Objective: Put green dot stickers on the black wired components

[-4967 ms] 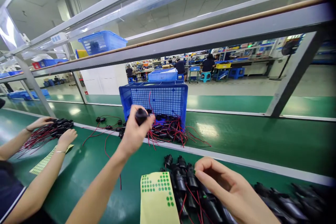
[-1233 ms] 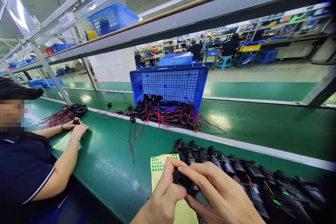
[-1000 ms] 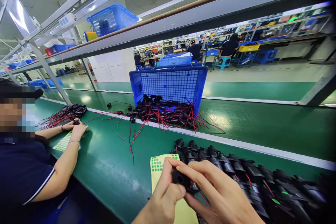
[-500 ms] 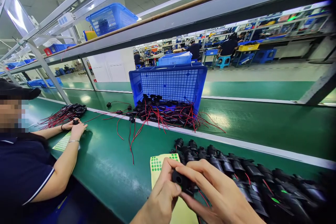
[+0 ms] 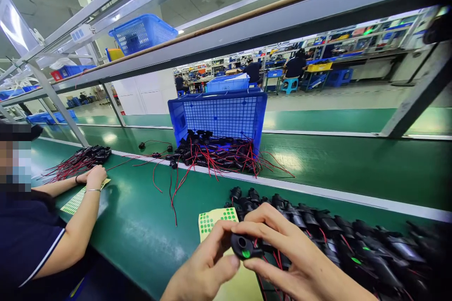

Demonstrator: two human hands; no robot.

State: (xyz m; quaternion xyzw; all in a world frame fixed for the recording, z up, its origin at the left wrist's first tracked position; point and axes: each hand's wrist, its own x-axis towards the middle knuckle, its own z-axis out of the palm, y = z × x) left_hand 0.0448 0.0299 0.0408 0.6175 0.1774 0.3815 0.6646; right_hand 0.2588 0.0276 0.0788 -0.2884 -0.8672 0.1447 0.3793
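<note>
Between both hands sits a small black pump [image 5: 241, 244] with a round end, a central hole and red wires trailing behind it. A green dot sticker [image 5: 246, 254] lies on that end face, below the hole. My right hand [image 5: 286, 249] grips the pump from the right, thumb below and fingers above. My left hand [image 5: 208, 256] is closed at its left side, index finger on the upper edge and thumb by the lower edge. Under the hands lies a yellowish sticker sheet [image 5: 243, 282], with green dots left at its top. Similar black pumps [image 5: 339, 230] lie in rows on the right.
A tipped blue crate [image 5: 215, 113] spills wired black pumps over a white strip on the green bench [image 5: 141, 216]. At left, a co-worker's hands [image 5: 93, 176] are over another sticker sheet [image 5: 76, 200]. A shelf rail with a blue basket [image 5: 143, 35] runs overhead.
The pump's round face has turned toward me, and a green dot now shows on it. My left thumb has shifted off the face. The whole view has moved slightly.
</note>
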